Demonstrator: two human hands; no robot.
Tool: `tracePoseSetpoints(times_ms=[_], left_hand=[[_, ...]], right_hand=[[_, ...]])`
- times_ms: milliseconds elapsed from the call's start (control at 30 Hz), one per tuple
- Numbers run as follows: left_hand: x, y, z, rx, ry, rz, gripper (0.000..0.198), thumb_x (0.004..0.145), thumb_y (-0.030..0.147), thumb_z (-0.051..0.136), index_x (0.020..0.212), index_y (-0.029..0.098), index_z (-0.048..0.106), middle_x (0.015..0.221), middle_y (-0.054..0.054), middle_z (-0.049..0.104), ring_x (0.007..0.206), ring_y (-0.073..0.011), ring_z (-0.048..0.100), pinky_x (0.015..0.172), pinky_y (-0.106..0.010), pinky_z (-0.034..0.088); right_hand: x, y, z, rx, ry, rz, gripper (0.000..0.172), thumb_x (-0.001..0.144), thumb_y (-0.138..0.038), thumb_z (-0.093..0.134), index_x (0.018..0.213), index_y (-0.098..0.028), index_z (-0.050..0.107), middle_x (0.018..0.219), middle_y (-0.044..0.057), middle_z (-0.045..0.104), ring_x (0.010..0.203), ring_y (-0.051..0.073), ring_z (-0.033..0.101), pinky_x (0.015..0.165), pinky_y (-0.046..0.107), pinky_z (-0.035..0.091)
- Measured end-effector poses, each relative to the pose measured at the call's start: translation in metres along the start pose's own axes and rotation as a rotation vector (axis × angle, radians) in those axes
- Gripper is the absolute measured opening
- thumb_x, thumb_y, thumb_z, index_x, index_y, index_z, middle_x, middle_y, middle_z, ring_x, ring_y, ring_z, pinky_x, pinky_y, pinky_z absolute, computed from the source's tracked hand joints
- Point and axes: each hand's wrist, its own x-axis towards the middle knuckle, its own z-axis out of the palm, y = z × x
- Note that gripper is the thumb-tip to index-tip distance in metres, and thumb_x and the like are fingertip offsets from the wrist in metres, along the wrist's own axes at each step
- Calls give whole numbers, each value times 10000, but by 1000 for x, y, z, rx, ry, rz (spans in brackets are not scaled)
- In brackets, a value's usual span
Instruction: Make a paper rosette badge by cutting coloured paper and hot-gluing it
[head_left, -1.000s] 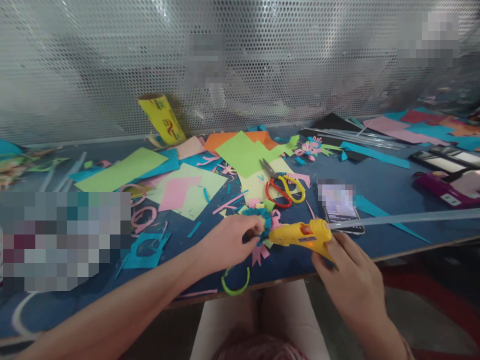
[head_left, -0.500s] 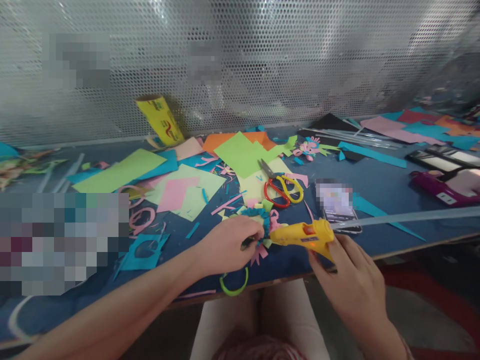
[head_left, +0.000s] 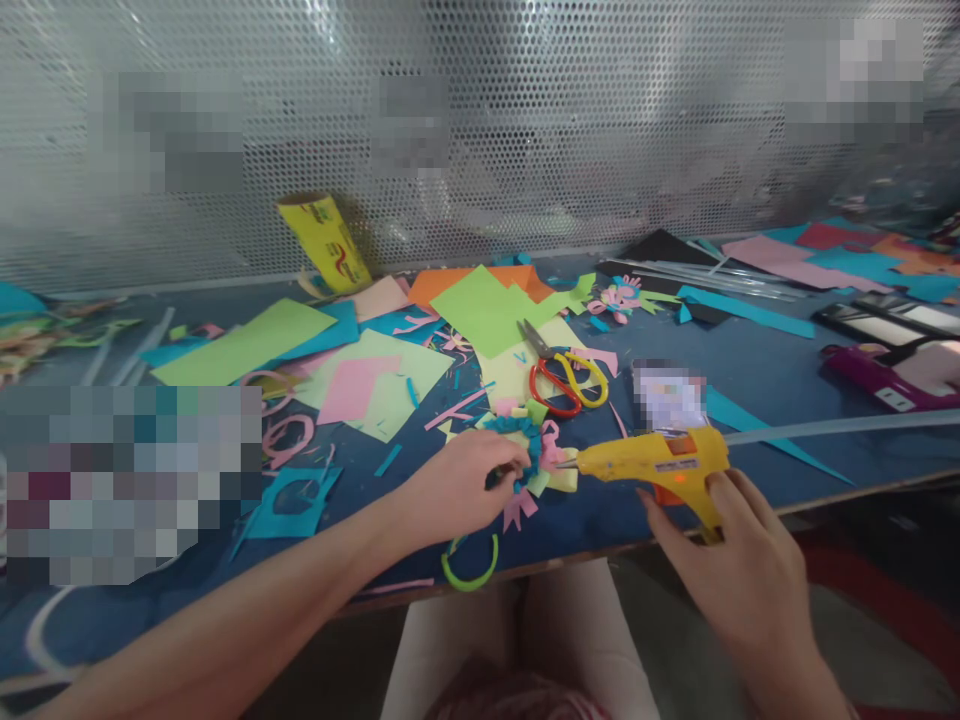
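My right hand (head_left: 742, 560) is wrapped round the handle of a yellow hot glue gun (head_left: 652, 460), with a long clear glue stick (head_left: 840, 430) coming out of its back. The metal nozzle points left at a paper craft piece (head_left: 551, 445) made of blue fringe and pink and pale yellow loops. My left hand (head_left: 457, 490) pinches this piece at its left side; the fingertips are partly hidden. Just below my left hand, a curled green paper strip (head_left: 471, 565) rests at the table edge. Beyond the craft piece lie scissors (head_left: 566, 380) with one red and one yellow handle.
Coloured paper sheets (head_left: 480, 310) and scraps cover the blue table (head_left: 765, 350). A yellow tube (head_left: 326, 245) leans against the perforated metal panel (head_left: 525, 130). A phone (head_left: 667, 395) lies behind the glue gun. At right is a purple object (head_left: 885, 385); pink paper rings (head_left: 289, 437) lie left.
My right hand has drawn the glue gun to the right, so its nozzle now shows beside the pink and yellow loops. My left hand has stayed on the paper piece.
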Motion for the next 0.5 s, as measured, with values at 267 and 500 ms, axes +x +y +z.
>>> tracePoseSetpoints(times_ms=[267,500], left_hand=[[-2,0,4,60,13,87,204,780,129,467,834,178,657,835,-41,651,788,-144,571,764,-270,439],[-2,-3,7,115,9,117,182,799,171,482,810,185,663,791,-46,635,762,-152,561,719,-289,430]], right_hand=[[1,7,-3,10,-6,53,270,733,-469,527,724,-205,472,740,44,553,634,158,510,509,260,356],[3,14,-2,8,18,42,263,726,-453,539,684,-205,461,680,35,523,619,160,506,504,270,342]])
